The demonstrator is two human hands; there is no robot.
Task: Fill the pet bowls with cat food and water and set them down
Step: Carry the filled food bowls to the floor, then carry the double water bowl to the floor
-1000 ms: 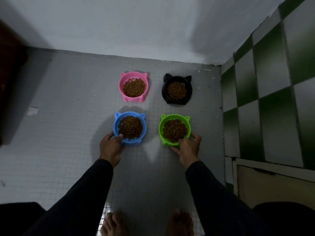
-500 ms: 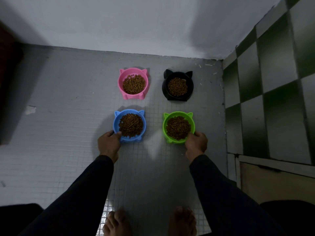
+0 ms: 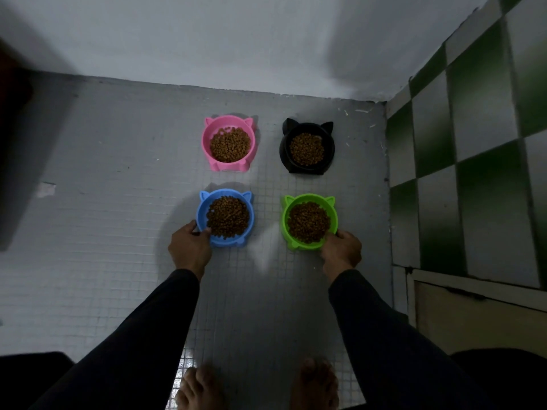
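Note:
Four cat-eared bowls of brown kibble stand in a square on the grey tiled floor. The pink bowl [image 3: 228,142] is far left and the black bowl [image 3: 307,147] far right. Nearer me, my left hand [image 3: 189,248] grips the near-left rim of the blue bowl [image 3: 226,218], thumb over the edge. On the other side my right hand [image 3: 340,250] grips the near-right rim of the green bowl [image 3: 309,221]. Both near bowls rest on the floor.
A white wall [image 3: 236,39] rises just behind the far bowls. A green-and-white checkered tiled wall [image 3: 479,143] stands close on the right, with a low cabinet door [image 3: 473,315] below it. My bare feet [image 3: 257,386] are at the bottom. A dark object [image 3: 11,143] stands at left.
The green bowl has slid to the right with my right hand, widening the gap to the blue bowl. My right hand's fingers have closed round its rim. The blue bowl has stayed put.

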